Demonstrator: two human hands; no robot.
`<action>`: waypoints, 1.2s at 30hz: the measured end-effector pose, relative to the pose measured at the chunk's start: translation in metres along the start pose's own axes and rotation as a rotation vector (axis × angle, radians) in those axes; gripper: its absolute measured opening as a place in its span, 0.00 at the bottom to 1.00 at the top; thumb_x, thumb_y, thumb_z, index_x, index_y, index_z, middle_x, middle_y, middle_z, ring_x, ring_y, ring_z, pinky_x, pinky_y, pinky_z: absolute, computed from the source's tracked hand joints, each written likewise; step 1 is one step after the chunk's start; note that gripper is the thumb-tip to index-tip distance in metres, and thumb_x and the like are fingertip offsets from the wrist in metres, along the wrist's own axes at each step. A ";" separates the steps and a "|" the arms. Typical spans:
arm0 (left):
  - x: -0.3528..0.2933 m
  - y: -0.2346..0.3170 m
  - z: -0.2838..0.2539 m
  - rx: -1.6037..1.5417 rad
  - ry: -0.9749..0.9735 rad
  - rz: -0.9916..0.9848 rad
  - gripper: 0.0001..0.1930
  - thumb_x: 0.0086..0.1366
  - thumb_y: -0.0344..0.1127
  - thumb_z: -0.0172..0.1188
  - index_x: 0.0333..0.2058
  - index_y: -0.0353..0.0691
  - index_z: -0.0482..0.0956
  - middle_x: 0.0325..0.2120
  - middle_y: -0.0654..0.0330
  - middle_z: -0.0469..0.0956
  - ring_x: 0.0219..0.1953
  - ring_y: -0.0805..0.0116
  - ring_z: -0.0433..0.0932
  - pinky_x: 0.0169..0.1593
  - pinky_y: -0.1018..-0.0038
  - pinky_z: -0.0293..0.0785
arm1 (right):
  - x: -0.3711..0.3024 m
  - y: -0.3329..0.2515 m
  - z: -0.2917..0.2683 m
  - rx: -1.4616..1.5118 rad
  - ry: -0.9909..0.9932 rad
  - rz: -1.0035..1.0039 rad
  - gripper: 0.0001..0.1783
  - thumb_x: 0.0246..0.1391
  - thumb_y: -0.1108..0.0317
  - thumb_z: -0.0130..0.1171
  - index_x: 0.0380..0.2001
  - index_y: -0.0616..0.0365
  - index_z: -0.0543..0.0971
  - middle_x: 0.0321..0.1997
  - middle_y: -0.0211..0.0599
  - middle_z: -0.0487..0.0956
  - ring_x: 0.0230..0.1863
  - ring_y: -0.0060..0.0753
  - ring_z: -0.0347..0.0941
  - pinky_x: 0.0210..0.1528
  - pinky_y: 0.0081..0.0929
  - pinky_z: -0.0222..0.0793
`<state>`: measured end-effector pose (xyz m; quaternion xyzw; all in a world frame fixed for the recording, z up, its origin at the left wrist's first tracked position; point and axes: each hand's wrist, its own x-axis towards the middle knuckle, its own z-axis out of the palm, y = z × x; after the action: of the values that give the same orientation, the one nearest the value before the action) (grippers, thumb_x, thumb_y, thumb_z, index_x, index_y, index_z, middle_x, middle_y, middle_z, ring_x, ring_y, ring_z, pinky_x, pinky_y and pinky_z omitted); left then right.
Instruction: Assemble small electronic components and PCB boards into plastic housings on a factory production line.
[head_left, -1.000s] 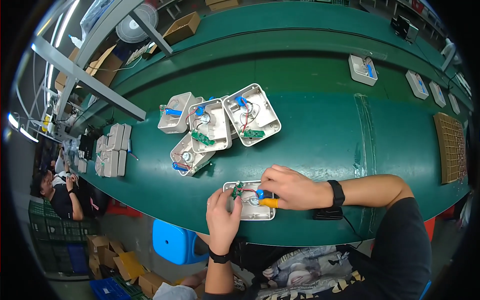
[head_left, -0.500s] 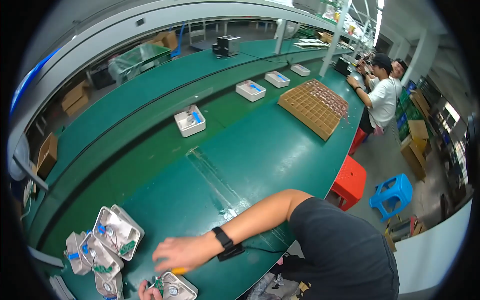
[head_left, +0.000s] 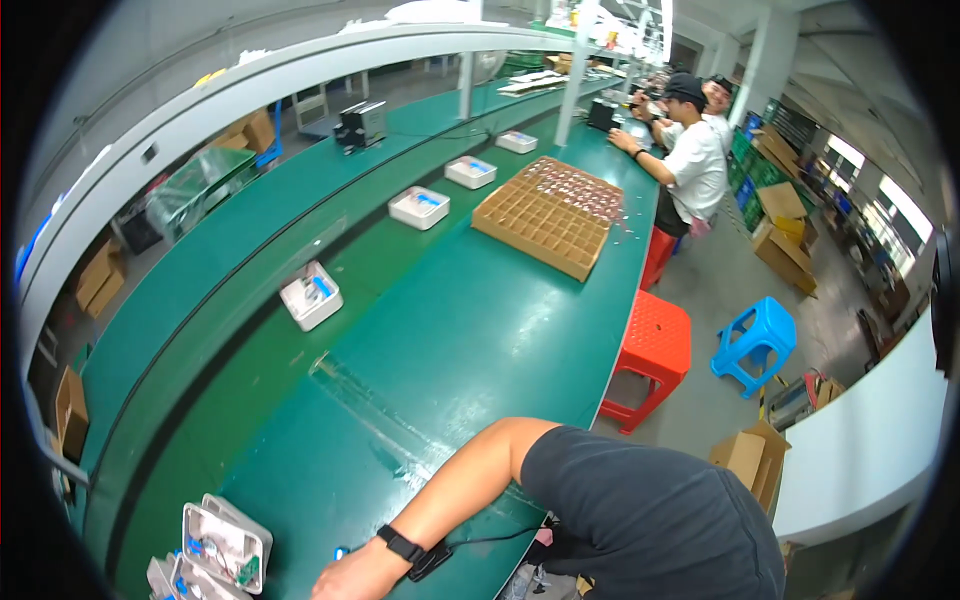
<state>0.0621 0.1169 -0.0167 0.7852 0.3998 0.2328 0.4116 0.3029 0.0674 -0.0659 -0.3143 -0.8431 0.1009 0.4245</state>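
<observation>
White rectangular plastic housings (head_left: 235, 528), open and clustered at odd angles, crowd the lower left of a long green bench (head_left: 440, 340), one showing a blue cylinder (head_left: 197, 546) and a green circuit board (head_left: 247, 571). To their right, the person's right grip (head_left: 350, 582) meets the lower edge of view, fingers cut off; whether it is clenched, released or grasping something cannot be told, nor can the state of the left grip, out of view. A small blue part (head_left: 341, 552) shows just beside the right one. A black wristband (head_left: 400, 543) circles the right wrist, near a black corded device (head_left: 430, 562). Farther along stands a tan compartmented tray (head_left: 530, 246).
</observation>
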 end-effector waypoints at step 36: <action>-0.037 -0.011 0.033 -0.045 0.116 0.014 0.25 0.60 0.27 0.73 0.57 0.36 0.83 0.50 0.49 0.86 0.53 0.53 0.85 0.59 0.64 0.79 | 0.014 -0.032 -0.051 0.001 -0.218 0.337 0.11 0.62 0.74 0.68 0.47 0.57 0.82 0.60 0.42 0.80 0.58 0.49 0.80 0.58 0.41 0.79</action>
<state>0.0589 0.0751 -0.0452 0.7640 0.4119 0.2896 0.4035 0.3224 0.0462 -0.0109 -0.4380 -0.8196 0.2044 0.3077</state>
